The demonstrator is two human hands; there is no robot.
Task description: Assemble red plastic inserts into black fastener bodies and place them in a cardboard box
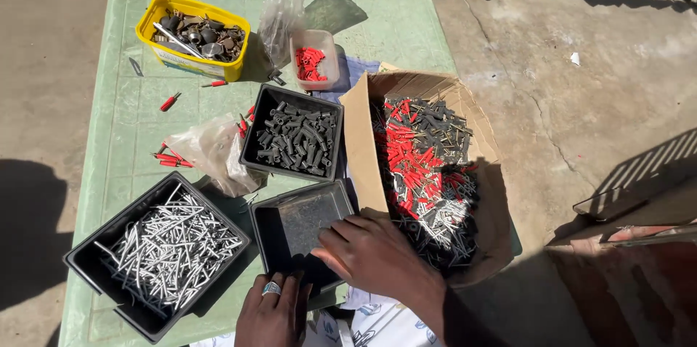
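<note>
While both hands work at the bottom centre of the frame, they meet at one empty black tray (305,220). The right hand (370,252) lies flat with the fingers spread, pressing on the near right corner of this tray, its fingertips resting on the rim. The left hand (274,311) is lower, at the bottom edge of the frame, with a ring on one finger; its fingers are curled over the near edge of the same tray, holding it there.

Just to the right of the empty tray stands an open cardboard box (359,144), and the right hand touches its near flap. Inside the box is a mixed heap of red plugs, dark plugs and silver nails (425,173). Just above the empty tray is a second black tray (294,136) filled with dark grey plugs. To the left, in the lower left of the frame, a bigger black tray (87,256) holds many silver nails. Between these trays lies a crumpled clear plastic bag (210,151), with a few red plugs loose beside it.

Further up, a small clear tub (314,60) holds red plugs, and a yellow tub (192,35) in the upper left carries dark metal parts. All of this sits on a pale green worktop (131,100), with sunny concrete ground (581,93) on the right side.
</note>
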